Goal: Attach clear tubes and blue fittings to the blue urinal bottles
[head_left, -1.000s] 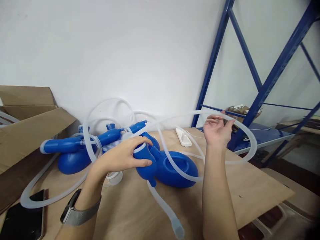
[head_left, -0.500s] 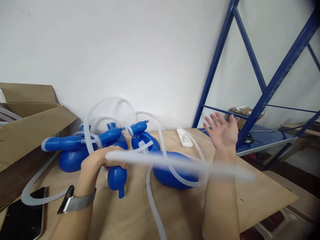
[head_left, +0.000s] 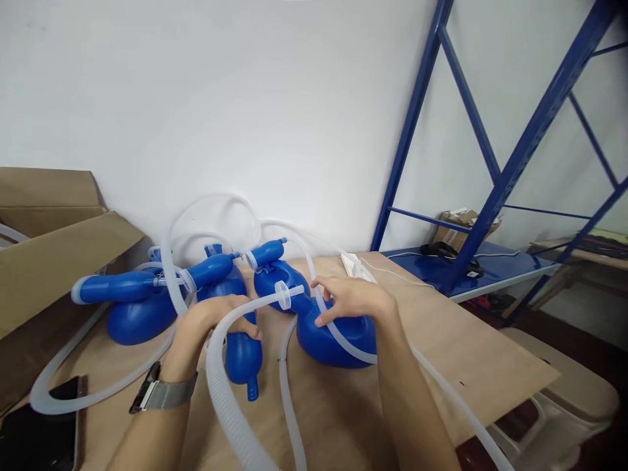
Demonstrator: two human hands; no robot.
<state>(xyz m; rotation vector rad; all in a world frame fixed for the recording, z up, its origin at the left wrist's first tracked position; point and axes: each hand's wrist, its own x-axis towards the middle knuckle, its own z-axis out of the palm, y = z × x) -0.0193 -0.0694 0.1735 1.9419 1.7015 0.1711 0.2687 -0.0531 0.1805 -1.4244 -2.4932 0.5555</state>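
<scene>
My left hand (head_left: 206, 324) is closed round the top of a blue bulb-shaped piece (head_left: 243, 358), which hangs nozzle down just above the table. A ribbed translucent hose (head_left: 226, 386) runs from a white coupling (head_left: 283, 294) past that hand toward the bottom edge. My right hand (head_left: 350, 297) rests with curled fingers on the blue oval container (head_left: 333, 337), touching a thin clear tube (head_left: 321, 307) that crosses it. Whether it grips the tube is unclear.
Other blue containers with handles (head_left: 147, 297) and looped clear tubing lie at the back left. A cardboard box (head_left: 53, 248) stands at the left, a black phone (head_left: 39, 438) lies at the front left. A white power strip (head_left: 356, 265) lies behind; blue shelving (head_left: 471, 196) stands at the right.
My right hand let go of the big tube loop, opened in the air, then came down onto the blue oval container. My left hand pulled the blue bulb off to the left.
</scene>
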